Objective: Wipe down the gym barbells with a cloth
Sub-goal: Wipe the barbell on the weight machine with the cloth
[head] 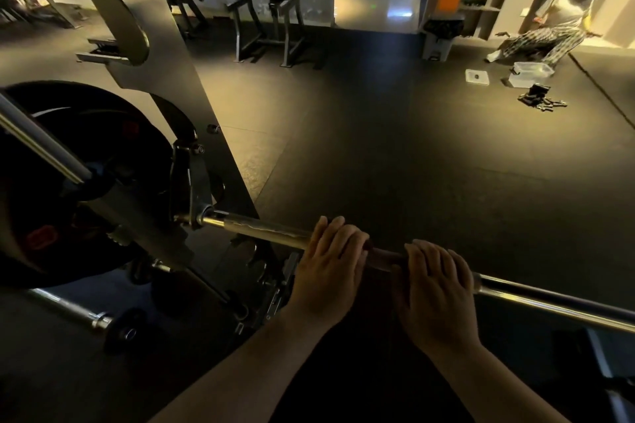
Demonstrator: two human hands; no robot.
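A long steel barbell (264,229) rests on a rack, running from lower right up to a black weight plate (51,182) at the left. My left hand (330,264) and my right hand (436,292) lie side by side over the bar, fingers curled across it. Between them shows a dark brownish cloth (383,257) wrapped around the bar; its ends go under both palms. To the right of my right hand the bare shaft (556,304) gleams.
The grey rack upright (192,106) rises just left of my hands. A second bar (68,306) lies low at the left. Across the dark rubber floor stand a gym machine (271,10), a bin (441,34), a plastic box (531,74) and a seated person (549,27).
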